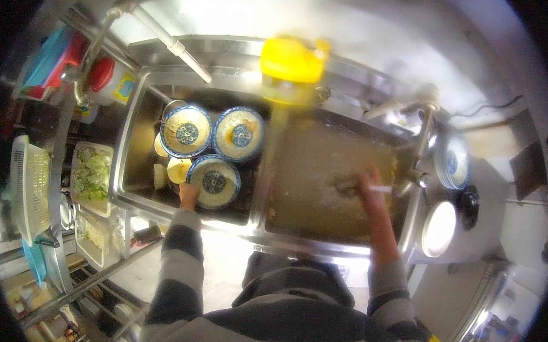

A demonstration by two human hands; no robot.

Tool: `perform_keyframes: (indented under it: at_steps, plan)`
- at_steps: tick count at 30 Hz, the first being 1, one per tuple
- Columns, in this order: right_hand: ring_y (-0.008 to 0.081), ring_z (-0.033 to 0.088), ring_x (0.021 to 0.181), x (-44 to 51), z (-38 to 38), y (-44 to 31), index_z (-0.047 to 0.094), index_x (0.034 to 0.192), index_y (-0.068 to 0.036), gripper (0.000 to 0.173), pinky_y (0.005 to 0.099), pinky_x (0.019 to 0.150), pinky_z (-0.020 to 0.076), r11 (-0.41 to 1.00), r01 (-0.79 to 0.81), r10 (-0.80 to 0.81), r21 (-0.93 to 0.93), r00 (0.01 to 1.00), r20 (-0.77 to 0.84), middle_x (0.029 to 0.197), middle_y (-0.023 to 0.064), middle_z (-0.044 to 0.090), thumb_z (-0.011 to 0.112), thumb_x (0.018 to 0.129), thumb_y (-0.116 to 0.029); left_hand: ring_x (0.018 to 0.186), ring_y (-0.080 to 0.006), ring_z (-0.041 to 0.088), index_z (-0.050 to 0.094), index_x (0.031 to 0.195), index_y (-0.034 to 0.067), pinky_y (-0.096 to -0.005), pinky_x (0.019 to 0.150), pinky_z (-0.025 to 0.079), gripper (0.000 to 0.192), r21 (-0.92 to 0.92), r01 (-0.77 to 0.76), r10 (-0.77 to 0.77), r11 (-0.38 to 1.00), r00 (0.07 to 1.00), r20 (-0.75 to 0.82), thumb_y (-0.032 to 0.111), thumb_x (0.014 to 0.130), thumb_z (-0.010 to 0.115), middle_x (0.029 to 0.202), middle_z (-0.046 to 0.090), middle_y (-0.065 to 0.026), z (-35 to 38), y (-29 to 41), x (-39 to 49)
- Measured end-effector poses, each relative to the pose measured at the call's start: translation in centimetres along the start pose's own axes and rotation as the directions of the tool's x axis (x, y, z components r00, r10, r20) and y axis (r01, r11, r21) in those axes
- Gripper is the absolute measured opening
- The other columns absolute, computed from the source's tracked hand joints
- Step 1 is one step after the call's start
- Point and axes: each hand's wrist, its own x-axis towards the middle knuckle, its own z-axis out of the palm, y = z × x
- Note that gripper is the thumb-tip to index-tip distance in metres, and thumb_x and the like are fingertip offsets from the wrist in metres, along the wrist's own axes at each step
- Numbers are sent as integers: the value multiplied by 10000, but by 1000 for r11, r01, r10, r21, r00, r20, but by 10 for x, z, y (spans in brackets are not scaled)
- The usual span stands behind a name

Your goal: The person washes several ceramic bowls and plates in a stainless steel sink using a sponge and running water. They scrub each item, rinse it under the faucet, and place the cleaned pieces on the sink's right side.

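My left hand (189,195) grips the near left rim of a blue-and-white patterned bowl (214,180) in the left sink basin (134,181). Behind that bowl sit two similar ones, one with food residue (187,132) and one with an orange-brown stain (238,133). Small yellowish cups (178,170) lie beside them. Over the cloudy water of the right basin (301,191), my right hand (371,188) is blurred by motion. A short white strip (380,189) crosses it, and a dark blurred shape (346,187) shows at its left. Whether the hand holds either is unclear.
A yellow jug (292,61) stands at the back, above the divider. Faucets hang at left (84,84) and right (424,142). Patterned bowls (454,161) and a white plate (439,229) lie to the right. A basket of chopped greens (92,171) is at left.
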Motion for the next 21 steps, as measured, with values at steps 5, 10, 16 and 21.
perform_keyframes:
  at_steps: [5, 10, 16, 21]
  plan:
    - [137, 483, 666, -10, 8, 8, 470, 1087, -86, 333, 313, 541, 440, 929, -107, 105, 354, 994, 26, 760, 42, 475, 572, 771, -98, 829, -339, 617, 611, 839, -46, -376, 708, 474, 408, -44, -114, 118, 993, 988, 98, 307, 645, 671, 867, 628, -220, -30, 9, -15]
    - [126, 485, 636, -1, 11, 27, 522, 944, -91, 186, 295, 564, 436, 854, -125, 86, 506, 991, 100, 727, 18, 485, 584, 769, -106, 630, -241, 600, 616, 779, -12, -352, 572, 464, 222, -513, -364, 421, 777, 907, -6, 167, 649, 623, 699, 614, -140, -102, 32, -78]
    - [199, 549, 782, 5, 3, 26, 545, 1007, -69, 236, 373, 682, 490, 827, -176, 63, 534, 973, 224, 892, 71, 548, 590, 809, -189, 627, -192, 573, 592, 839, -19, -291, 551, 453, 240, -838, 48, 158, 544, 975, 158, -22, 612, 516, 713, 596, -86, -204, 49, -144]
    - [254, 587, 900, 0, 3, 3, 474, 1147, -71, 302, 365, 749, 522, 834, -213, 77, 509, 958, 275, 1048, 113, 565, 520, 853, -122, 780, -224, 577, 523, 1030, -16, -327, 649, 477, 435, -993, -34, 305, 113, 952, 2, -55, 598, 490, 880, 594, -94, -242, 118, -197]
